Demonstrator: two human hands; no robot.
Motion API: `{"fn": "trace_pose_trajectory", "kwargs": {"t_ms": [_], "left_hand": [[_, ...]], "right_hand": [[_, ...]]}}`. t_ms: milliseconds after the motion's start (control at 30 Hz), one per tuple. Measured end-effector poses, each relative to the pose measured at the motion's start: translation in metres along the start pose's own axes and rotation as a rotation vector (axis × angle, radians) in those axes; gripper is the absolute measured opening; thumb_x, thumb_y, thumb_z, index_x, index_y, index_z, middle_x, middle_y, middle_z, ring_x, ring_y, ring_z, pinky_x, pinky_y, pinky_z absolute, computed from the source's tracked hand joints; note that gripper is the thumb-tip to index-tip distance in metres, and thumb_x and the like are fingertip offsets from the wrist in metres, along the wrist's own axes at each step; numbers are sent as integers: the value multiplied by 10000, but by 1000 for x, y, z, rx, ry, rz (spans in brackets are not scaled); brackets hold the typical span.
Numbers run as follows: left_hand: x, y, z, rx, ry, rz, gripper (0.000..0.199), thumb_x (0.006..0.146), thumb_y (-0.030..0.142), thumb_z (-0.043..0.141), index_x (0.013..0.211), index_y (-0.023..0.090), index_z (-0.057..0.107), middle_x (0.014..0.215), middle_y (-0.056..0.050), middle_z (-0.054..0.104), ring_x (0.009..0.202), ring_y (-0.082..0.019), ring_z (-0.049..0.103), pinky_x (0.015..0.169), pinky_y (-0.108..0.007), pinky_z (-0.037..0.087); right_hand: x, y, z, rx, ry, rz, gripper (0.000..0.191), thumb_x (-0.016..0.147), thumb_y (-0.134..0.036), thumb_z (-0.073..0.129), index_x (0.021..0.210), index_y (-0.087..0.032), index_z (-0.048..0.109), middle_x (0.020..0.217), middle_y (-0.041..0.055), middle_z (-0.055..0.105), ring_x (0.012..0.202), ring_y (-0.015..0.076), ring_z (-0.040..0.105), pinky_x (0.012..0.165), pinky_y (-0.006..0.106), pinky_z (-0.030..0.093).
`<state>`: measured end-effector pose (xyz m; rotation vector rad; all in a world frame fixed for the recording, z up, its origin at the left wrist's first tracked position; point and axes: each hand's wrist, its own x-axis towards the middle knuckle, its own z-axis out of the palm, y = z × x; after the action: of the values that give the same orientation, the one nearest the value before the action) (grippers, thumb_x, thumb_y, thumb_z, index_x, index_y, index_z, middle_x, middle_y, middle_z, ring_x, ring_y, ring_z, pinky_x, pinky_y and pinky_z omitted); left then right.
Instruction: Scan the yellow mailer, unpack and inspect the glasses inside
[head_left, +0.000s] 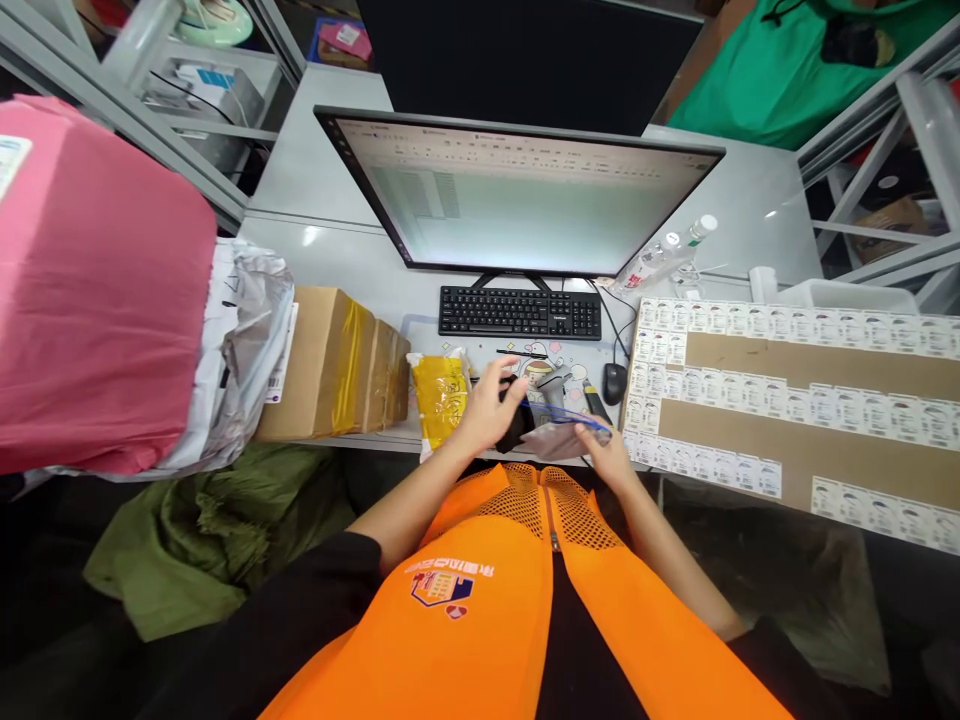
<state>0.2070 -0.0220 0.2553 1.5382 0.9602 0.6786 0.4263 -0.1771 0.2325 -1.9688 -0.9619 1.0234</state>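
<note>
My right hand (606,455) grips the edge of a clear plastic zip bag (555,440) with a blue zip strip, held just over the desk's front edge. My left hand (491,405) is at the bag's other side, its fingers curled round a black item (516,420) whose kind I cannot make out. Part of that item hangs below the thumb, beside the bag. Left of this hand lies a yellow-taped parcel (439,395). Behind the bag is a grey item (553,385), partly covered, and a yellow-and-black handled tool (596,403) lies close to my right hand.
A keyboard (520,312) and monitor (517,200) stand ahead, with a mouse (615,383) to the right. Cardboard boxes (315,360) and a pink package (105,280) fill the left. On the right lies a cardboard sheet (750,425) bearing rows of white labels. Bottles (652,262) stand behind it.
</note>
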Motion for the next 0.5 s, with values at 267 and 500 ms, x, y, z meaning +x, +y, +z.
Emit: {"fn": "trace_pose_trajectory", "kwargs": {"t_ms": [267, 500], "left_hand": [[-23, -92, 44, 487, 83, -500, 1023, 936, 499, 797, 1718, 109, 265, 1649, -341, 503, 1500, -471, 560, 1230, -589, 458], [-12, -110, 51, 320, 114, -481, 1080, 908, 241, 742, 1780, 130, 113, 1626, -273, 568, 1447, -390, 634, 1251, -547, 472]], "right_hand": [[46, -16, -13, -207, 220, 119, 771, 889, -832, 504, 1170, -153, 739, 1182, 198, 785, 1136, 318, 721, 1049, 460, 556], [91, -61, 34, -546, 81, 117, 595, 989, -668, 513, 1141, -153, 770, 1167, 216, 785, 1144, 334, 725, 1041, 419, 528]]}}
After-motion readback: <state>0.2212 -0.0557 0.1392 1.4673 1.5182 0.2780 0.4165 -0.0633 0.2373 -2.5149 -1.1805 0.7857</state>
